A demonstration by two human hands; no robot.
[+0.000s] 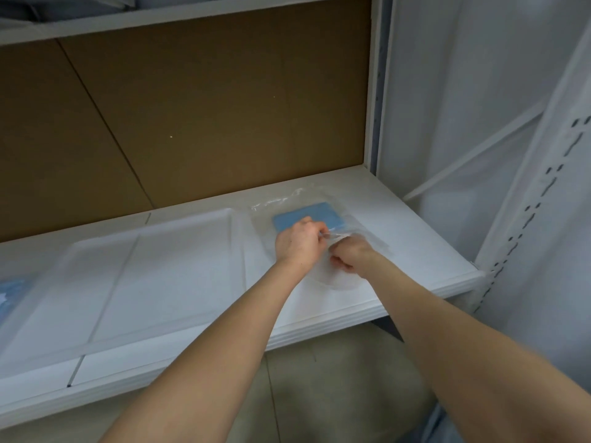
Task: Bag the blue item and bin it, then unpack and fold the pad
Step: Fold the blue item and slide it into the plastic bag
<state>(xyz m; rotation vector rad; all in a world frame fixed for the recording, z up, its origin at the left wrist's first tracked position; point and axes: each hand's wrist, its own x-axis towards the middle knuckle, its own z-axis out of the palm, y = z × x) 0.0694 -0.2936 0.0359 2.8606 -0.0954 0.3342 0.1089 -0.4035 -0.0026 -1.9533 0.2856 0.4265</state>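
Note:
A flat blue item (323, 215) lies on the white shelf (399, 238) inside a clear plastic bag (281, 203) that spreads around it. My left hand (297, 244) rests over the blue item's near edge and pinches the bag's film. Just to its right, my right hand (350, 257) is closed on the same film at the bag's near end. The two hands almost touch. The near part of the blue item is hidden under my left hand.
A large white pad in clear wrapping (153, 276) lies flat on the shelf to the left. A bit of blue material (12, 292) shows at the far left edge. Brown cardboard (208, 107) backs the shelf. A white perforated upright (524, 219) stands at right.

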